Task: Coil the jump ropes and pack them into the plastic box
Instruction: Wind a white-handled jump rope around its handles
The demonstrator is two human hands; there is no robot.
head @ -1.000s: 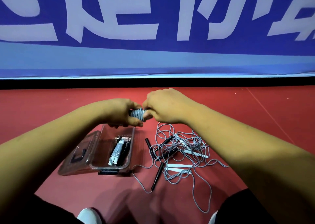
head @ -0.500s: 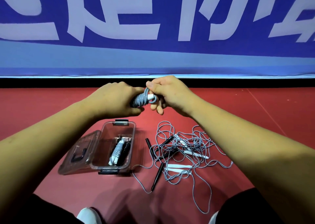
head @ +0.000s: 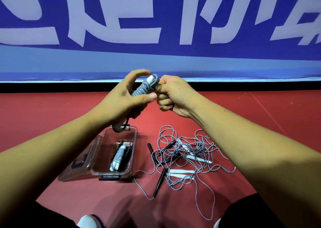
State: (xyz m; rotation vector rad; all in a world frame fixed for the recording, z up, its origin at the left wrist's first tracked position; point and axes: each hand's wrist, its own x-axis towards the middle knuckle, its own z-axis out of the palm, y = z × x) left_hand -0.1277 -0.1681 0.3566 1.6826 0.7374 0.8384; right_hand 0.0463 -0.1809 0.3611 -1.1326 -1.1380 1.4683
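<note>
Raised in front of me is a coiled grey jump rope (head: pixel 145 87) wound round its white handles. My left hand (head: pixel 125 99) holds the bundle between thumb and palm, its fingers spread above. My right hand (head: pixel 172 95) is curled and pinches the rope at the bundle's upper end. Below on the red floor stands the clear plastic box (head: pixel 133 141), open, with two coiled ropes (head: pixel 120 155) inside, one grey-white and one black. To the right of the box lies a tangle of loose grey ropes (head: pixel 187 151) with white and black handles.
The box's clear lid (head: pixel 79 163) hangs open on its left side. A black handle (head: pixel 159 181) lies loose near the box's front corner. A blue banner wall (head: pixel 156 28) stands close behind. My knees and a white shoe (head: pixel 88 221) fill the bottom edge.
Both hands have risen with the bundle from just above the box to chest height. The left hand's fingers have loosened and spread; the bundle now tilts upright.
</note>
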